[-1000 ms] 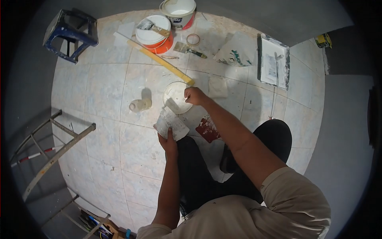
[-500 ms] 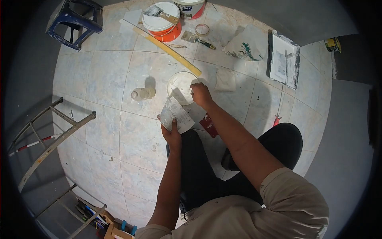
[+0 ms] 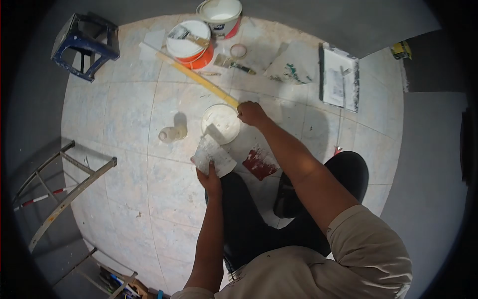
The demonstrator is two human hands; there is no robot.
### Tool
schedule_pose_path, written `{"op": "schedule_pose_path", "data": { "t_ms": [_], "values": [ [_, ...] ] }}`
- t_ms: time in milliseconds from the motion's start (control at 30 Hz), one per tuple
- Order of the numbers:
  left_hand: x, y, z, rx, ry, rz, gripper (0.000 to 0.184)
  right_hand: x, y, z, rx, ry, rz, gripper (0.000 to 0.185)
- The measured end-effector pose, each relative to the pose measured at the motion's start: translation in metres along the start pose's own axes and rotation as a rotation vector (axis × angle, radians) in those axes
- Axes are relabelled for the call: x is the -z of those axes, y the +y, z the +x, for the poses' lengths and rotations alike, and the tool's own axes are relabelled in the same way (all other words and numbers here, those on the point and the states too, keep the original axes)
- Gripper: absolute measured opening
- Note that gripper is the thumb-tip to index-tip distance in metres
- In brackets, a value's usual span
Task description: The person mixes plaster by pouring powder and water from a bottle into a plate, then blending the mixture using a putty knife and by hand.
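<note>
My left hand (image 3: 212, 180) grips a flat, pale putty scraper (image 3: 215, 157) smeared with white, tilted over the near edge of a round tub. That tub (image 3: 221, 117) holds a white paste-like material. At its upper right, my right hand (image 3: 253, 114) is closed in a fist; whatever is inside the fingers is hidden. On the floor below that forearm lies a dark red scraper (image 3: 260, 162) with white smears. A yellow straightedge (image 3: 209, 85) reaches toward the right fist. Left of the tub lies a cloudy bottle (image 3: 173, 133).
Two paint buckets, an orange one (image 3: 199, 61) and a grey one (image 3: 224, 25), stand at the back. A paintbrush (image 3: 242, 67), a tape roll (image 3: 238, 51), a plastic bag (image 3: 291, 67) and a paint tray (image 3: 339, 79) lie nearby. A blue stool (image 3: 84, 47) and a ladder (image 3: 74, 194) are at left.
My right hand has moved from inside the tub's right edge to its upper right, closing into a fist. The pale packet beside the tub cannot be made out now. More of the red scraper shows.
</note>
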State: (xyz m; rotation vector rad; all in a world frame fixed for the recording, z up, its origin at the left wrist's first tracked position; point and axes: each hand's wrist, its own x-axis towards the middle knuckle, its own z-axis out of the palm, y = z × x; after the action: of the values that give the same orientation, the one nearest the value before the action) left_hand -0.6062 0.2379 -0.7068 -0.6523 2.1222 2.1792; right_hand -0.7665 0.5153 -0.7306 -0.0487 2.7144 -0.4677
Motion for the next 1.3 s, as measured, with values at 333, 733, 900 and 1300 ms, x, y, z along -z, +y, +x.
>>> {"op": "schedule_pose_path", "data": {
  "t_ms": [333, 733, 900, 1300],
  "values": [
    [0.002, 0.008, -0.007, 0.014, 0.027, -0.051, 0.048, 0.246, 0.120, -0.008, -0.082, 0.367, -0.210, 0.052],
    [-0.002, 0.007, -0.007, -0.001, -0.016, 0.025, 0.047, 0.191, 0.154, -0.040, -0.055, 0.544, 0.063, 0.009],
    [-0.004, 0.006, -0.006, -0.011, -0.023, 0.038, 0.043, 0.178, 0.123, -0.053, -0.011, 0.439, 0.098, 0.012],
    [-0.001, 0.005, -0.008, -0.006, 0.011, -0.014, 0.039, 0.135, 0.018, -0.089, 0.334, 0.194, -0.009, 0.013]
  ]
}}
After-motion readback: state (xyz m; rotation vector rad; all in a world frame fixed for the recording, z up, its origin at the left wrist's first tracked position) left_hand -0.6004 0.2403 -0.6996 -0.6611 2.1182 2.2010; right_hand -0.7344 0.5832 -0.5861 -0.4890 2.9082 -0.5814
